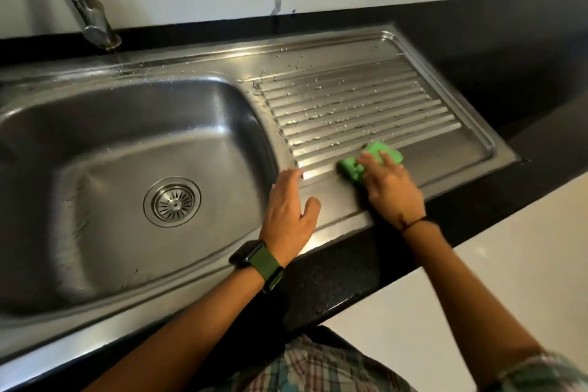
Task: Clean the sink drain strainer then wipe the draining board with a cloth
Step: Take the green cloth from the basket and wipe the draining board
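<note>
A person's right hand (393,191) presses a bright green cloth (369,162) onto the near edge of the ribbed stainless-steel draining board (359,105), fingers curled over the bunched fabric, while the left hand (288,210) rests flat and spread, holding nothing, on the steel strip between the board and the stainless-steel sink basin (127,169). The round slotted metal drain strainer (172,201) sits seated in the basin floor, well apart from both hands and apparently finished with.

Water beads lie scattered across the ribs and the flat border behind them, so most of the wiping appears still to be done. The grooves run across the board toward the basin, and the step is likely best done by stroking along them rather than across, pushing the water toward the sink instead of onto the black stone counter (541,73) at the far side. The cloth is bunched into a lump; opened flatter under the palm, it would probably reach down into the channels and cover more in each pass. The raised rim and the far corner, where drops cling, will likely need a separate pass. A thin trickle seems to fall from the chrome tap spout (92,19) onto the sink's rear ledge, a possible source of fresh splashes.
</note>
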Motion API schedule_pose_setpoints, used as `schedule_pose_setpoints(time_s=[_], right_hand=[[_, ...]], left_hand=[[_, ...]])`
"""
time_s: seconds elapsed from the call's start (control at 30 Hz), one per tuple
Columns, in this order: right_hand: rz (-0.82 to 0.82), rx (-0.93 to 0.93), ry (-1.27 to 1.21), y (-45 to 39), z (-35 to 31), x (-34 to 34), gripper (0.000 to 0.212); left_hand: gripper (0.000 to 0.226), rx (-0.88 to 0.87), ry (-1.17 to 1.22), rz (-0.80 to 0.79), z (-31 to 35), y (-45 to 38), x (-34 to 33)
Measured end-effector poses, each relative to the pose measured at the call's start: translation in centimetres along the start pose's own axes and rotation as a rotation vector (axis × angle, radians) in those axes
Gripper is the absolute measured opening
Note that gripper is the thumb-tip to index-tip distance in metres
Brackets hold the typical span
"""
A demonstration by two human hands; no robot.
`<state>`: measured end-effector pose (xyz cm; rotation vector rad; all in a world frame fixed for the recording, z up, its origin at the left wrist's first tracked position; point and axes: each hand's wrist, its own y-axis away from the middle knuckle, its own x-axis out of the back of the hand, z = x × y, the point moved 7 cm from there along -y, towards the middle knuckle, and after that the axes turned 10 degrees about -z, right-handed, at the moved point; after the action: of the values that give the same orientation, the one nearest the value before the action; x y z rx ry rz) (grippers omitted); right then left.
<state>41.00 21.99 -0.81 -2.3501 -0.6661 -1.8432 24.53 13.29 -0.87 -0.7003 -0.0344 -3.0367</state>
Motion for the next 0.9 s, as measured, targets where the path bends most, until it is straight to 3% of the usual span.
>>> schedule_pose_setpoints(time_s=[0.1, 0.2, 0.37, 0.47, 0.63, 0.77, 0.9], right_hand=[[0.026, -0.185, -0.054, -1.2, 4.8, 2.3, 0.039], [0.062, -0.245, -0.141, -1.8, 3.9, 2.0, 0.037], [-0.007, 0.025, -0.075, 0.6, -2.6, -1.5, 0.044], [-0.021, 0.105, 0.080, 1.2, -2.6, -2.0, 0.047], [0.077, -0.107, 0.074, -0.7, 2.5, 0.7, 0.046], [0.075, -0.346, -0.207, -2.7, 7.3, 3.2, 0.033], [0.073, -0.331, -0.224, -2.3, 5.1, 1.2, 0.033]], left_hand=[[0.047, -0.039, -0.095, -0.076, 0.3, -1.9, -0.8], [0.051, -0.073, -0.219, -0.091, 0.8, -4.2, -1.8], [0.052, -0.156, -0.297, -0.146, 1.7, -7.0, -3.8], [0.056, -0.221, -0.321, -0.183, 2.3, -7.7, -5.1], [0.068, -0.245, -0.452, -0.258, 1.3, -9.0, -6.5], [0.072, -0.298, -0.567, -0.299, 1.4, -8.9, -7.5], [0.072, -0.380, -0.626, -0.347, 2.5, -9.4, -8.4]])
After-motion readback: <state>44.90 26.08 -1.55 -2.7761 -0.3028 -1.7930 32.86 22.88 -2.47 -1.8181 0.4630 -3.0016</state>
